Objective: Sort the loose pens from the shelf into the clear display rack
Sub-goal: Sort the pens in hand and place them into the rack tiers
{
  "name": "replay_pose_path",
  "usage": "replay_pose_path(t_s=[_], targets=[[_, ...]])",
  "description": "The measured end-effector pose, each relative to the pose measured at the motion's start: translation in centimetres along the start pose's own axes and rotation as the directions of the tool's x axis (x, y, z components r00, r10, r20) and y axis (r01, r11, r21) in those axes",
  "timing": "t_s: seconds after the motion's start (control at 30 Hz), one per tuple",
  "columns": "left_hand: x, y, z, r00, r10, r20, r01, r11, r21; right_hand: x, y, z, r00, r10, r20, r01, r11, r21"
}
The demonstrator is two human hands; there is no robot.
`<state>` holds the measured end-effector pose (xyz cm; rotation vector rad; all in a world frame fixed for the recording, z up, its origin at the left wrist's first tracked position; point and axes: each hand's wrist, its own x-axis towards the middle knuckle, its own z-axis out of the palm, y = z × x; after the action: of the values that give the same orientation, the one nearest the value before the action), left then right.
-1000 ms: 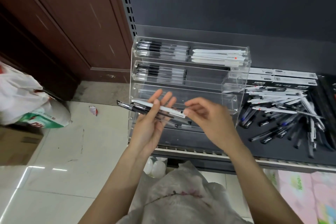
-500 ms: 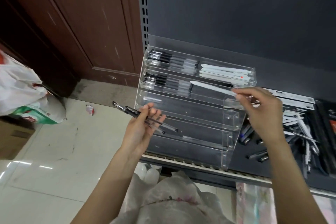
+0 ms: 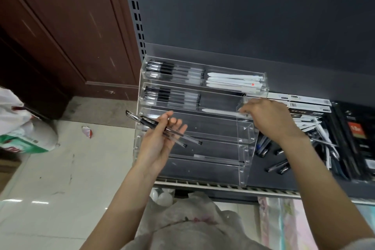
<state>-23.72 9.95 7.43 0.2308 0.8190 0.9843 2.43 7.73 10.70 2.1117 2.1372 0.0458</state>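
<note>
The clear tiered display rack [image 3: 243, 130] stands on the dark shelf. Its top tier holds black-capped pens at the left and white pens [image 3: 233, 82] at the right; the second tier has black-capped pens [image 3: 172, 96] at the left. My left hand [image 3: 160, 144] holds a few black-capped clear pens [image 3: 162, 128] in front of the rack's left side. My right hand [image 3: 269, 117] pinches the end of a white pen [image 3: 221, 111] that lies in the second tier's right compartment. Loose pens [image 3: 316, 134] lie heaped on the shelf right of the rack.
Boxed stationery [image 3: 304, 105] and dark packages [image 3: 357, 134] lie on the shelf at the right. A white plastic bag [image 3: 20, 126] sits on the tiled floor at the left, by a brown wooden door [image 3: 67, 32]. A crumpled bag [image 3: 192, 223] is below the shelf edge.
My right hand took the white pen from my left hand, carried it up and right, and lowered it into the second tier. My left hand keeps its black pens, nearly still.
</note>
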Motion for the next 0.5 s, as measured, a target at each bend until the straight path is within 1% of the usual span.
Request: replay_pose_path(t_s=[0.03, 0.07, 0.1, 0.13, 0.17, 0.2, 0.27, 0.3, 0.4, 0.5], targets=[[-0.1, 0.1, 0.0, 1.0, 0.002, 0.02, -0.002, 1.0, -0.012, -0.4, -0.6, -0.5, 0.997, 0.018, -0.08, -0.016, 1.0, 0.02], [-0.2, 0.2, 0.1, 0.999, 0.008, 0.046, -0.006, 0.999, -0.034, -0.9, -1.5, -1.1, 0.981, 0.037, -0.19, -0.018, 0.995, 0.1], [-0.3, 0.3, 0.1, 0.997, 0.018, 0.073, -0.014, 0.998, -0.061, -1.4, -2.8, -1.7, 0.952, 0.056, -0.302, 0.014, 0.974, 0.225], [-0.4, 0.4, 0.2, 0.995, 0.031, 0.097, -0.023, 0.996, -0.085, -1.9, -4.3, -2.2, 0.921, 0.07, -0.383, 0.078, 0.93, 0.358], [-0.6, 0.5, 0.2, 0.993, 0.044, 0.108, -0.033, 0.995, -0.099, -2.2, -6.1, -2.6, 0.918, 0.075, -0.389, 0.135, 0.865, 0.484], [-0.7, 0.7, 0.2, 0.993, 0.053, 0.105, -0.042, 0.994, -0.104, -2.4, -7.9, -2.7, 0.939, 0.067, -0.336, 0.156, 0.789, 0.594], [-1.0, 0.9, 0.2, 0.992, 0.077, 0.097, -0.067, 0.992, -0.105, -2.7, -11.2, -2.4, 0.983, 0.034, -0.179, 0.111, 0.669, 0.735], [-1.2, 1.0, 0.1, 0.99, 0.094, 0.104, -0.084, 0.991, -0.1, -2.8, -12.2, -2.0, 0.989, 0.018, -0.144, 0.1, 0.634, 0.767], [-1.6, 1.2, -0.5, 0.987, 0.108, 0.115, -0.105, 0.994, -0.03, -2.5, -13.1, -1.0, 0.98, 0.052, -0.191, 0.125, 0.587, 0.8], [-2.0, 0.8, -1.4, 0.995, 0.055, 0.089, -0.063, 0.994, 0.085, -1.4, -11.5, -0.7, 0.954, 0.152, -0.26, 0.121, 0.597, 0.793]])
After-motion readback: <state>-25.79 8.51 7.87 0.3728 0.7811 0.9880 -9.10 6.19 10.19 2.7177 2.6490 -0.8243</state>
